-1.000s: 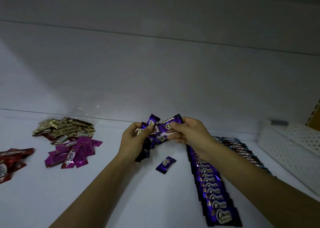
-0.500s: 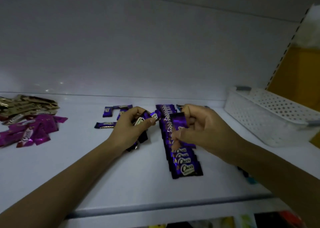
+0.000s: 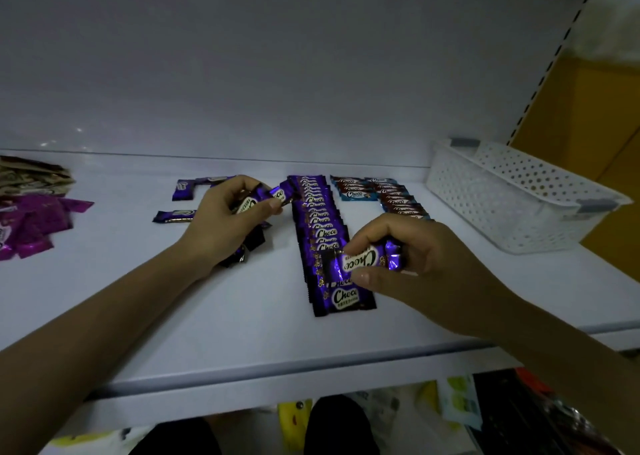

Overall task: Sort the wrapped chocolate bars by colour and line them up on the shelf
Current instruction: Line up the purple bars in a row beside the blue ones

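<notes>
A row of overlapping purple chocolate bars runs from the back of the white shelf toward its front edge. My right hand pinches one purple bar just above the row's near end. My left hand grips a bunch of purple bars to the left of the row. Two loose purple bars lie behind that hand. Right of the purple row, a row of blue bars is partly hidden by my right hand.
A white perforated basket stands at the shelf's right end. Piles of magenta bars and gold bars lie at the far left. Colourful goods on a lower shelf show below the front edge.
My right hand has carried its purple bar from up by the left hand down to the near end of the row. The camera has pulled back and turned right.
</notes>
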`<state>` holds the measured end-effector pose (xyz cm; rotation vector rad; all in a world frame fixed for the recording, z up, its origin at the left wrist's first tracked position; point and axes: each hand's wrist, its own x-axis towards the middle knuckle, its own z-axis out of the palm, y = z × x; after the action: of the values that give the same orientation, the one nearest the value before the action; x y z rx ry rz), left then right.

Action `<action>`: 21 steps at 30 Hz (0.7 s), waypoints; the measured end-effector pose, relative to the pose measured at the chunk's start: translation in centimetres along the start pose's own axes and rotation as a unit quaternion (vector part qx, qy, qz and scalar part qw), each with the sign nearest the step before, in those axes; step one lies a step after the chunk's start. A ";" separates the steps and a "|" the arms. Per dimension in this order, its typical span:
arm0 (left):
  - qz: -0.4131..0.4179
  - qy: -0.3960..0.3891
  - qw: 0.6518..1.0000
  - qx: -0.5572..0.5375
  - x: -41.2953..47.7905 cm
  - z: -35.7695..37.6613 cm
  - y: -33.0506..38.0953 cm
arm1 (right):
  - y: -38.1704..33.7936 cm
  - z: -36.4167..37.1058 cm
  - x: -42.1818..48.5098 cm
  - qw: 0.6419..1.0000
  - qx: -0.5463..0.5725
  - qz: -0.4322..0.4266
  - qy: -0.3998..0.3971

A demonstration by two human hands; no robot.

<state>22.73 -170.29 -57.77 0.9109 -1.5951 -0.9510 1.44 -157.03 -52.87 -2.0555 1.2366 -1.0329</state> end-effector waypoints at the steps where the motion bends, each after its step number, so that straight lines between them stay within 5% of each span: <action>1: 0.001 0.001 1.000 0.001 0.0 0.0 0.0 | 0.2 -0.1 -0.1 1.000 0.014 0.010 0.005; 10: 0.012 -0.005 1.000 0.017 -0.3 0.0 0.2 | 1.0 -0.4 -0.4 0.986 0.127 0.095 0.040; 21: 0.033 -0.031 0.998 0.042 -0.2 0.2 -0.1 | 2.4 0.4 -1.3 0.994 -0.094 0.025 -0.043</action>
<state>22.61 -170.11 -58.01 0.8865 -1.7191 -0.8795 0.19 -156.90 -55.28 -2.1733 1.3780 -0.8237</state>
